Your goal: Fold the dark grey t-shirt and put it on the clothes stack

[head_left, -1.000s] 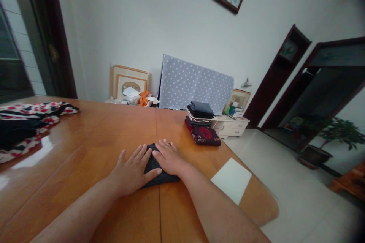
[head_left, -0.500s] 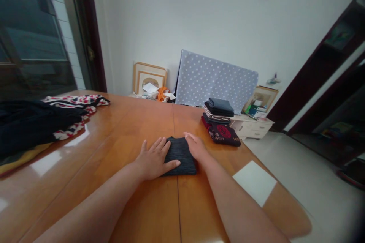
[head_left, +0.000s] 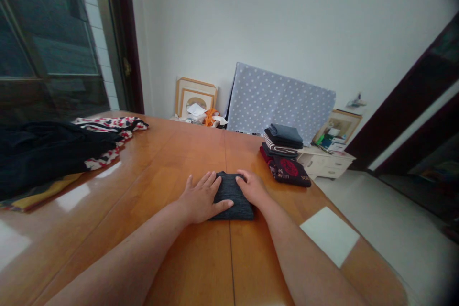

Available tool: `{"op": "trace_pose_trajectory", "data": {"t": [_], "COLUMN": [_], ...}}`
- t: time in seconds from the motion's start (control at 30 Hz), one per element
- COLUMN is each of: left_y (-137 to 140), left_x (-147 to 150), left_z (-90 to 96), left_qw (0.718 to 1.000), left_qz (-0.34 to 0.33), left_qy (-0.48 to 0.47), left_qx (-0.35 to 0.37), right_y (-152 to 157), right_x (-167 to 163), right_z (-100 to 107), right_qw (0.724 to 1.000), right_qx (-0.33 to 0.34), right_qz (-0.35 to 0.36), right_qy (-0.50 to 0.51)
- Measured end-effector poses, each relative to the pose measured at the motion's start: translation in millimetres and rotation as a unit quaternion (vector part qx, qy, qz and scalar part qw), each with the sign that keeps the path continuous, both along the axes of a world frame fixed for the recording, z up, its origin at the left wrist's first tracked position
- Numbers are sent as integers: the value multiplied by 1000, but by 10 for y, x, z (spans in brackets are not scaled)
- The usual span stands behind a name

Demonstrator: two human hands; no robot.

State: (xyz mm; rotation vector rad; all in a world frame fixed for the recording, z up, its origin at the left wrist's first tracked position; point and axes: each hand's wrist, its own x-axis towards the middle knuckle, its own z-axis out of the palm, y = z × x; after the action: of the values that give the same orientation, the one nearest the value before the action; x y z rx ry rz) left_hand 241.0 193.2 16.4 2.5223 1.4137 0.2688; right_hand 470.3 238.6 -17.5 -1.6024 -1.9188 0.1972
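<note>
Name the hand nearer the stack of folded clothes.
Right. The right hand is left of the stack; the left hand is farther left, touching the dark garment.

On my remote view I have the bare left hand (head_left: 204,199) palm down, fingers extended, thumb pointing toward the bare right hand (head_left: 253,188), itself tilted, fingers bent. Bare left forearm (head_left: 143,244), bare right forearm (head_left: 296,248) diverge behind the grip.

Shows bare left hand (head_left: 201,199) and bare right hand (head_left: 254,189), with tapering, round-tipped fingers (head_left: 207,180). Runs back into bare left forearm (head_left: 132,253) and bare right forearm (head_left: 301,258), both smooth and rounded, widening toward lower frame edge. Gets cut off there. Can't make out nails or finer skin detail at this size.
</note>
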Motion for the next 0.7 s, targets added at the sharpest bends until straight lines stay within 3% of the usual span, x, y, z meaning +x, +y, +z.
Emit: {"op": "trace_pose_trajectory", "data": {"t": [0.13, 0.3, 0.5, 0.7], "left_y": [89, 310, 422, 425], "left_x": [-47, -179, -260, -205], "left_z": [-19, 5, 1, -21], "left_qw": [998, 979, 973, 969], "left_qz": [4, 110, 207, 222], "left_qy": [-57, -137, -107, -107], "left_qx": [30, 106, 9, -27], "right_y": [3, -2, 11, 40], "right_x": [21, 66, 86, 83], "right_z": [6, 81, 73, -2], "right_qw": [999, 995, 991, 992], "right_qx": [-5, -7, -89, -80], "right_qz": [-39, -95, -88, -70], "right_qy": [17, 14, 42, 67]}}
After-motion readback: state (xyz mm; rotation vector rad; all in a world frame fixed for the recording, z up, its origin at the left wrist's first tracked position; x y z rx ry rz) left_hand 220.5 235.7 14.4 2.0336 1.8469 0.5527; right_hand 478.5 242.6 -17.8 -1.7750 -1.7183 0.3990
